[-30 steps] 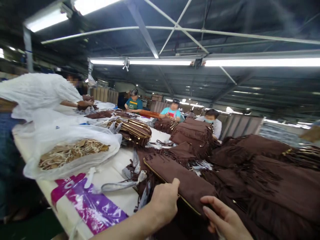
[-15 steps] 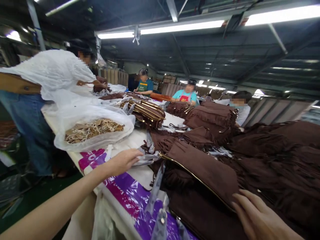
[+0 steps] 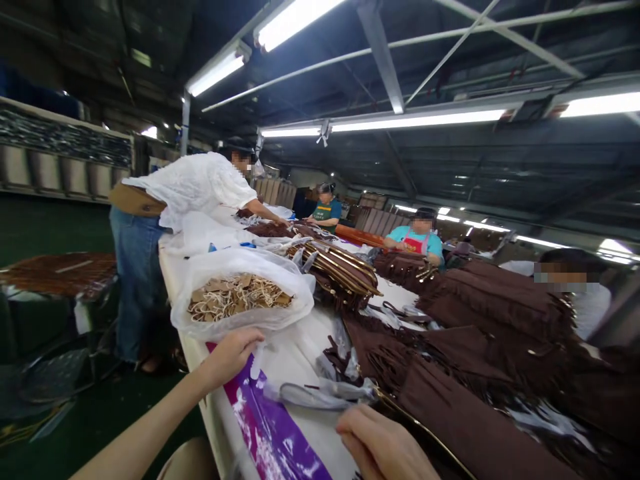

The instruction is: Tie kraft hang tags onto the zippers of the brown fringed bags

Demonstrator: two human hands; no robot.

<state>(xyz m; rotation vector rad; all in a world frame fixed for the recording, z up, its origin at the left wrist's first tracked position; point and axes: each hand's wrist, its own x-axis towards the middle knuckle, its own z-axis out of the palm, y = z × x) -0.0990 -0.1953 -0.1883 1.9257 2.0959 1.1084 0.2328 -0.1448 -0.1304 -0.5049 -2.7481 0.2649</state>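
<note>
My left hand [image 3: 233,359] is over the table edge, just below a clear plastic bag [image 3: 305,300] of brown tags with white strings [image 3: 240,298]. Its fingers are pressed together; what they hold, if anything, is hidden. A small whitish strip [image 3: 257,365] shows just below the fingertips. My right hand [image 3: 383,443] is closed, fingers curled, close to the gold-zipped edge of a dark brown fringed bag [image 3: 465,423]; any object inside it is hidden. Between my hands lies a plastic-wrapped strap [image 3: 320,395], reaching to the bag's zip end.
Under my hands, a purple printed plastic sheet [image 3: 277,427] covers part of the white table [image 3: 295,357]. Stacked brown bags with gold zips [image 3: 335,263] stand beyond; more brown bags [image 3: 500,300] pile up at right. A person in white [image 3: 195,187] leans over the table at left; others work farther back.
My view has swung left. My right hand has left the brown bag's lower right part and come to its zip end, fingers now curled. My left hand has moved off the wrapped strap, toward the tag bag.
</note>
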